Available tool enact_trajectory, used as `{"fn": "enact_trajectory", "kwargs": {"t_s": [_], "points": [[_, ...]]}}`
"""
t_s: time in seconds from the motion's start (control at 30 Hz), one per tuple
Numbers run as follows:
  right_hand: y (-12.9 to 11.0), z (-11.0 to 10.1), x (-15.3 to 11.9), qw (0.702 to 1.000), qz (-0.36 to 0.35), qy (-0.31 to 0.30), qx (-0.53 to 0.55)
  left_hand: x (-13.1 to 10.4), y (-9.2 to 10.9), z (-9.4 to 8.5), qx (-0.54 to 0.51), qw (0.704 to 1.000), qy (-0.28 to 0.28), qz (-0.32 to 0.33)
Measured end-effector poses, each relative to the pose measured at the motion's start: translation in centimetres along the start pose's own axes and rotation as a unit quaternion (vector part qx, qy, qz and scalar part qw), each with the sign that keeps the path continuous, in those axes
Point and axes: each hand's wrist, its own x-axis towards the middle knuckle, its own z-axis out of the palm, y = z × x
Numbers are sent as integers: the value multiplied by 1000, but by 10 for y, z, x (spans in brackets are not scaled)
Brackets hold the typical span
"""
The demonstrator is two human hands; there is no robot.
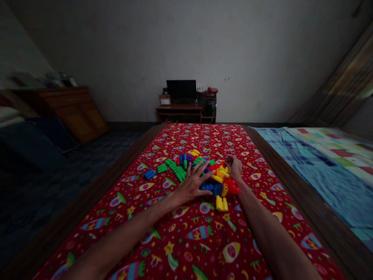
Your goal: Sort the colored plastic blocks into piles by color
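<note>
Plastic building blocks in several colours lie in a loose pile on a red patterned cloth point(201, 233). My left hand point(194, 182) is spread flat over the middle of the pile, fingers apart, touching blue blocks point(215, 189). Green blocks point(177, 170) are beyond and left of it, and a blue block point(149, 174) sits apart at the far left. My right hand point(234, 168) rests on its edge at the pile's right side, fingers loosely curled, beside yellow blocks point(220, 174) and red blocks point(232, 186). Nothing shows in its grasp. One yellow block point(222, 203) lies nearest me.
The cloth covers a long table with dark wooden edges point(276, 167). To the right is a bed with a blue sheet point(309, 179). Against the far wall stands a desk point(179, 107) with a monitor point(182, 91). A wooden cabinet point(72, 112) is at the left.
</note>
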Motion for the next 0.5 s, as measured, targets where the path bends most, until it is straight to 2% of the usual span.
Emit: {"fn": "enact_trajectory", "kwargs": {"t_s": [0.07, 0.13, 0.23, 0.3, 0.33, 0.4, 0.5], "points": [[-1, -1, 1, 999, 14, 22, 23, -1, -14, -12, -19, 999, 29, -30], [-4, -3, 2, 998, 22, 39, 42, -15, -38, -28, -28, 992, 83, -88], [-8, -8, 5, 999, 15, 37, 37, -52, -86, -48, -22, 956, 199, -212], [-12, -12, 8, 999, 10, 28, 28, -77, -116, -51, -20, 926, 238, -292], [-14, -13, 10, 999, 11, 26, 28, -86, -128, -50, -35, 919, 226, -322], [-15, -15, 12, 999, 14, 28, 33, -93, -143, -42, -70, 918, 195, -338], [-15, -14, 11, 999, 19, 28, 21, -72, -150, -26, -102, 926, 160, -328]]}}
